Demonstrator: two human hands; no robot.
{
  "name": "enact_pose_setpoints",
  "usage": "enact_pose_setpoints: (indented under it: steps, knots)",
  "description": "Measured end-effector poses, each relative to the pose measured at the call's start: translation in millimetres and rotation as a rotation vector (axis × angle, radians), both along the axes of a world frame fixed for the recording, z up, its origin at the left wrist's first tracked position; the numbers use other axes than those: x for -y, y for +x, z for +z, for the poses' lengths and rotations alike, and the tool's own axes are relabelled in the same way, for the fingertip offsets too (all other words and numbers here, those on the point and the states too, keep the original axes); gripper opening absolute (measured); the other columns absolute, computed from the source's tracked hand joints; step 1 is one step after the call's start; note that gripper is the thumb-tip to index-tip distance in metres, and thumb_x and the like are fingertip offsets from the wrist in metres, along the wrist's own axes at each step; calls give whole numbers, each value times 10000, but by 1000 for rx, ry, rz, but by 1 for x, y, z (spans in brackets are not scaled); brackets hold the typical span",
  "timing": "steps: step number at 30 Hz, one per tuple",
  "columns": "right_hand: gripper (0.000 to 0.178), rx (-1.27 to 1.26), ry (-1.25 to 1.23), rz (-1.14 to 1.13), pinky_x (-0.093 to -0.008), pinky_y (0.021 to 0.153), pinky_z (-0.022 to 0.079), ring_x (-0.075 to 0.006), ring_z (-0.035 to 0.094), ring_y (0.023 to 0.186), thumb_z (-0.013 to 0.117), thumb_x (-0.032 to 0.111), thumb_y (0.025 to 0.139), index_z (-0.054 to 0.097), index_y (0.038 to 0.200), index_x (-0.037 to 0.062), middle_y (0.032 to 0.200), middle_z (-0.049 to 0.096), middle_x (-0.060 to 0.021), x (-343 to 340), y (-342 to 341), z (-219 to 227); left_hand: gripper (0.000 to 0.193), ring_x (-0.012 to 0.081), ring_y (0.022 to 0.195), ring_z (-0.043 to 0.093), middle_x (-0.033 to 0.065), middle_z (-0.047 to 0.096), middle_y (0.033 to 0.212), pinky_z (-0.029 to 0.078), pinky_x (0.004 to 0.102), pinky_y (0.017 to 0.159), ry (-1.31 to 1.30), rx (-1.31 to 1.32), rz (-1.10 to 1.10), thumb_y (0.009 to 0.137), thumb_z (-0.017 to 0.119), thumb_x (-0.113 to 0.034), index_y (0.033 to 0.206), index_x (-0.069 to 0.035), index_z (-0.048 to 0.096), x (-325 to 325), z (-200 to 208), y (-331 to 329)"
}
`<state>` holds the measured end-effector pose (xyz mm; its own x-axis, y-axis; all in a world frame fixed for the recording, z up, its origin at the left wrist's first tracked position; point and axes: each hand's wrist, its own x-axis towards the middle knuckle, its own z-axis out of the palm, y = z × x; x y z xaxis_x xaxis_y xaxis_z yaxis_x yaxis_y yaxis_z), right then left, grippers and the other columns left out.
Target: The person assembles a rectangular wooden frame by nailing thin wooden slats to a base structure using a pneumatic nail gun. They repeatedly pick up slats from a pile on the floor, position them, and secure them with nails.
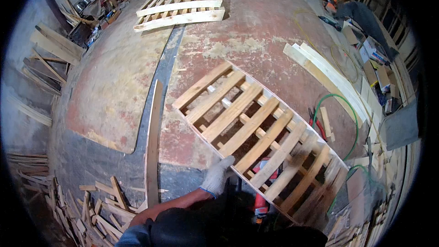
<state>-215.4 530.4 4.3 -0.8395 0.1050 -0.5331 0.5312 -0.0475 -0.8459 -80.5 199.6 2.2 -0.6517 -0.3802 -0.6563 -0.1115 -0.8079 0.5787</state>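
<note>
Pallet: the wooden pallet (264, 142) is in front of the person, above the floor (196, 93) in the view, and it runs slantwise from far left to near right. Its slats lie side by side with gaps between them, and its near right end is blurred.
Left hand: the left hand (217, 177), in a pale glove with a blue cuff edge, is grasping the near left edge of the pallet; the fingers are at this edge.
Right hand: it does not show, so I cannot tell its state.
Red tool: the red tool (259, 201) is at the near left edge of the pallet, and part of it shows through the gaps.
Plank: one long plank (153, 142) is left of the pallet, well apart from it.
Frames: the slatted frames (180, 8) lie on the floor, far beyond the pallet.
Pliers: the red-handled pliers (318, 126) are just beside the right side of the pallet, near a short wood piece (325, 121).
Hose: a green hose (353, 115) curves to the right of the pallet.
Boards: pale long boards (329, 75) lie beyond the hose, to the right of the pallet.
Scraps: a heap of wood scraps (114, 210) lies left of the pallet, on the near side.
</note>
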Motion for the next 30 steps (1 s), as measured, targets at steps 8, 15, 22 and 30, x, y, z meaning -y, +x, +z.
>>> enact_pose_setpoints:
  steps: [8, 15, 22, 30]
  knots:
    - [330, -706, 438, 221, -388, 605, 506, -229, 630, 659, 596, 291, 995, 649, 1065, -27, 774, 635, -102, 82, -124, 33, 476, 247, 1147, 632, 89, 628, 1262, 517, 482, 1002, -477, -410, 129, 1004, 609, -327, 1382, -57, 506, 197, 104, -89]
    - [330, -456, -115, 87, -323, 598, 510, -182, 626, 657, 569, 326, 1009, 665, 1042, 12, 826, 667, -93, 186, -116, 139, 687, 341, 1185, 639, 220, 609, 1323, 536, 463, 1017, -432, -744, 149, 1012, 539, -533, 1425, 7, 445, 249, 227, -54]
    - [373, -285, -109, 115, -313, 541, 511, -181, 623, 626, 586, 363, 1010, 651, 1093, 5, 802, 656, -89, 172, -93, 116, 672, 384, 1145, 648, 273, 616, 1247, 553, 483, 993, -351, -753, 152, 996, 561, -534, 1325, 50, 520, 243, 201, -13]
    - [370, -286, -87, 45, -322, 525, 517, -189, 633, 622, 567, 352, 1015, 625, 1127, 3, 811, 657, -94, 147, -69, 84, 552, 306, 1045, 688, 202, 645, 1179, 614, 407, 855, -341, -543, 182, 1004, 588, -464, 1333, -26, 516, 220, 143, -12]
